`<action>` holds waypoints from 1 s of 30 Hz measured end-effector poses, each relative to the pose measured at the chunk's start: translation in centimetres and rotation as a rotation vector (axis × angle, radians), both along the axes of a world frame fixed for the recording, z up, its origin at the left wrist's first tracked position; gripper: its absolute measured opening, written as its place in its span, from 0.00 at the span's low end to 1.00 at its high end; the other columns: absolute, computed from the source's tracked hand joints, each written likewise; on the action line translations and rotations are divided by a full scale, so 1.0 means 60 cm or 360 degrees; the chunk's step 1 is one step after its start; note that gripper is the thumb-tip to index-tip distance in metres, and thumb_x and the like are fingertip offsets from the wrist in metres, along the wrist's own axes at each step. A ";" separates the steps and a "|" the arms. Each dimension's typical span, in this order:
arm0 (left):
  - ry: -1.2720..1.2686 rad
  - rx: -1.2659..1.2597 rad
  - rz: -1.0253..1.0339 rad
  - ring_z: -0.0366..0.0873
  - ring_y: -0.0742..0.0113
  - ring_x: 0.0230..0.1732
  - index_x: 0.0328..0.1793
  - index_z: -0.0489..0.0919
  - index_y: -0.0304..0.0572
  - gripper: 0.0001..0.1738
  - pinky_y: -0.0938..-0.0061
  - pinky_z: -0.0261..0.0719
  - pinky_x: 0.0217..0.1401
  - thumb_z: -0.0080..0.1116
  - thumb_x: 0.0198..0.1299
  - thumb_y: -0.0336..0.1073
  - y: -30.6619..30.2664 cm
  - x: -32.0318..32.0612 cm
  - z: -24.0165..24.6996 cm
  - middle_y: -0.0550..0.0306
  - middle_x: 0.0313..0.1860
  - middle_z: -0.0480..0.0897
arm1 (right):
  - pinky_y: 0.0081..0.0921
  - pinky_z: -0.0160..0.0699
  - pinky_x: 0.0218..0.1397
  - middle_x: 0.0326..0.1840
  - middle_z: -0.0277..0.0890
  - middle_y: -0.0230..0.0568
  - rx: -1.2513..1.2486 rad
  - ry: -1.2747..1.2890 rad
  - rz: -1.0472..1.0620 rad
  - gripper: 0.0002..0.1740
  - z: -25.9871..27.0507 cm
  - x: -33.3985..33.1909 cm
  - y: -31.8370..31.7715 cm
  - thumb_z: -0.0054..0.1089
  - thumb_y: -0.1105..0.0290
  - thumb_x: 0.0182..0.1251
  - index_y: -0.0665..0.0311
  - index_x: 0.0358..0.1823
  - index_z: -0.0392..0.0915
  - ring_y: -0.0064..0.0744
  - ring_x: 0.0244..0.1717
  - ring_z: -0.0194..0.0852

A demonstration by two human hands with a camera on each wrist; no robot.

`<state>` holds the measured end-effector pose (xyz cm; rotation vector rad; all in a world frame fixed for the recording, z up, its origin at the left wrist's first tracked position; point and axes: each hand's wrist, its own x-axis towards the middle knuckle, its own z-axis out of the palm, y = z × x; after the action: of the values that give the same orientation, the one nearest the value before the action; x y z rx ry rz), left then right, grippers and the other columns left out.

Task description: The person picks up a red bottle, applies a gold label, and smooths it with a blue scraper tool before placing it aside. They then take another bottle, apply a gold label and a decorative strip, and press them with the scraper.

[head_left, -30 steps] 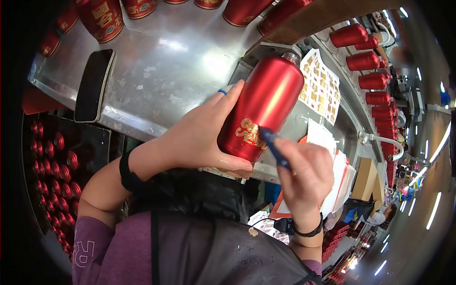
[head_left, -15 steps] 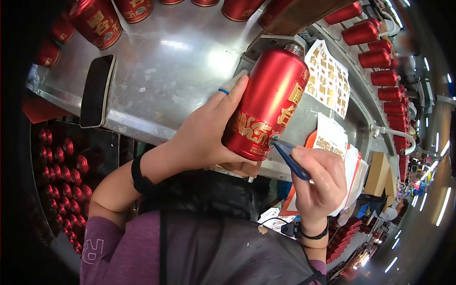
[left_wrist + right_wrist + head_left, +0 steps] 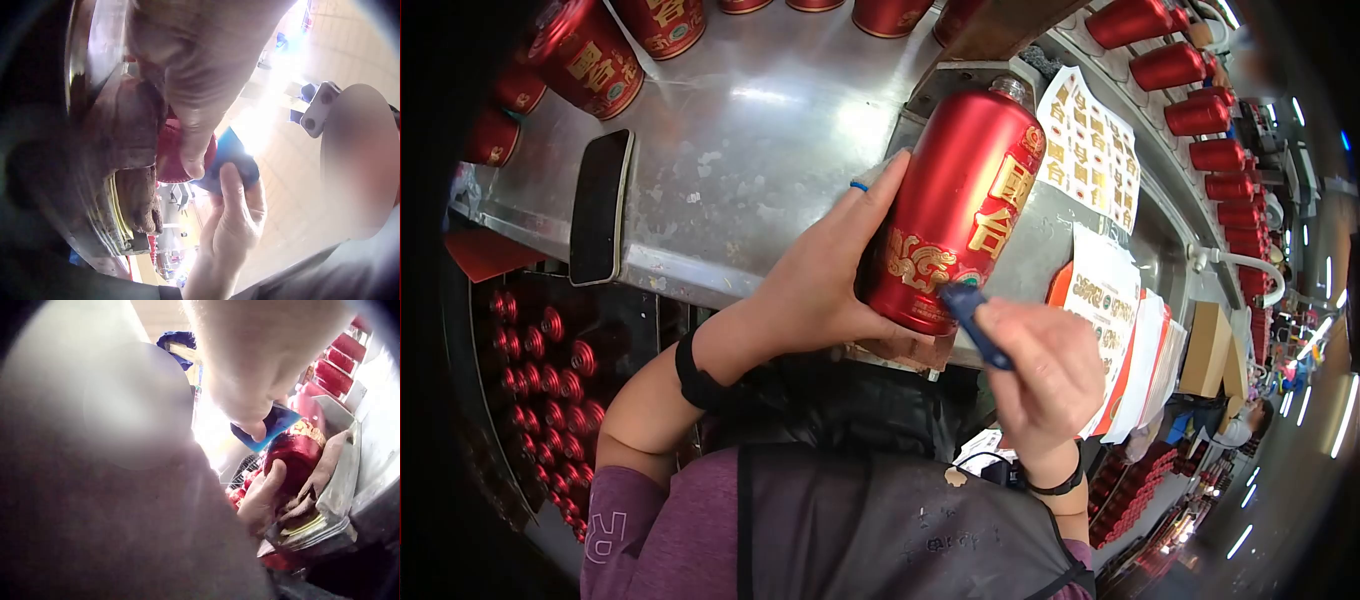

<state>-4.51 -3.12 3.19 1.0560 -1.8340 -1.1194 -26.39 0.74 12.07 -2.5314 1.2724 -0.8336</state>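
In the middle of the head view a red bottle (image 3: 960, 200) lies tilted, its neck toward the upper right and its base toward the person, over the near edge of the metal bench (image 3: 750, 130). The left hand (image 3: 820, 280) wraps the lower body from the left: fingers curl over the far side and the thumb runs along under the base, so the hand has a full grip on it. The right hand (image 3: 1045, 375), at lower right of centre, pinches a small blue tool (image 3: 972, 318) between thumb and curled fingers, its tip against the gold pattern just above the base. In the left wrist view a brownish cloth (image 3: 134, 187) lies just beside and under the base. A dark phone (image 3: 600, 205) lies on the bench at the left, sheets of gold labels (image 3: 1092, 150) lie to the upper right, and a row of red bottles (image 3: 1200, 110) runs along the right edge. The bottle looks rigid and smooth, probably coated glass or ceramic, so it likely has some weight, may slide in a loose grip and would break if dropped. The broad lower body, clear of the gold characters and pattern, seems the safest place to hold it, with the base resting against the cloth.
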 end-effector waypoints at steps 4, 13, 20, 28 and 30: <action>-0.0018 -0.0102 0.0034 0.73 0.42 0.58 0.83 0.45 0.34 0.72 0.58 0.73 0.60 0.83 0.37 0.47 0.000 0.003 -0.002 0.38 0.57 0.73 | 0.29 0.78 0.40 0.40 0.84 0.41 0.0006 -0.0058 -0.0102 0.25 -0.007 -0.008 -0.011 0.68 0.81 0.37 0.64 0.44 0.86 0.38 0.37 0.81; -0.0003 -0.0115 0.0035 0.74 0.43 0.55 0.82 0.46 0.32 0.72 0.60 0.74 0.58 0.83 0.37 0.50 0.006 0.002 -0.010 0.39 0.55 0.73 | 0.28 0.76 0.42 0.43 0.83 0.34 -0.0017 0.0096 0.0251 0.23 -0.017 0.019 0.053 0.68 0.71 0.37 0.57 0.42 0.89 0.32 0.40 0.73; -0.0025 -0.0207 -0.0047 0.54 0.38 0.78 0.82 0.47 0.31 0.73 0.55 0.56 0.78 0.83 0.36 0.52 -0.008 0.005 -0.026 0.32 0.75 0.61 | 0.29 0.76 0.40 0.42 0.83 0.33 -0.0081 0.0019 0.0120 0.22 -0.020 0.017 0.040 0.69 0.73 0.40 0.59 0.44 0.88 0.33 0.38 0.76; -0.0086 -0.0124 -0.0079 0.45 0.38 0.82 0.82 0.48 0.32 0.72 0.53 0.50 0.81 0.83 0.35 0.48 -0.007 0.001 -0.023 0.37 0.79 0.56 | 0.26 0.75 0.35 0.31 0.81 0.41 0.0399 -0.0535 -0.0547 0.15 -0.024 0.021 0.008 0.74 0.76 0.53 0.68 0.43 0.83 0.32 0.31 0.78; -0.0084 -0.0123 -0.0077 0.45 0.38 0.82 0.82 0.48 0.33 0.71 0.53 0.50 0.81 0.83 0.35 0.48 -0.005 0.002 -0.020 0.37 0.79 0.57 | 0.23 0.75 0.37 0.30 0.80 0.38 0.0663 -0.0843 -0.0812 0.13 -0.042 0.006 0.006 0.72 0.75 0.57 0.71 0.43 0.81 0.25 0.32 0.77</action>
<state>-4.38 -3.40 2.00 1.0101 -1.9381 -1.0488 -26.02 1.08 9.54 -1.5426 1.6870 -1.0944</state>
